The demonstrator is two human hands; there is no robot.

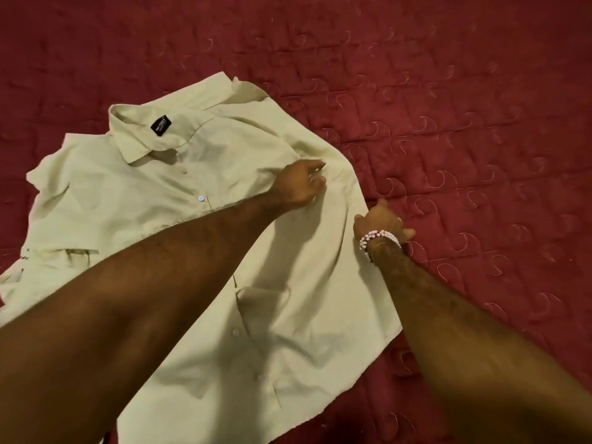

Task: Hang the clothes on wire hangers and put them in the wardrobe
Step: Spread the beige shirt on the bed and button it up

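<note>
left hand: pinches shirt | right hand: at shirt edge, grip unclear

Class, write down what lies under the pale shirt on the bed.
Under the pale green shirt lies a maroon quilted bedspread, showing around its edges. Anything between them is covered by the cloth. The left hand pinches the fabric from above.

A dark red quilt lies spread out flat. It has stitched squares with little curly swirls in them. A pink bead bracelet shows too.
</note>
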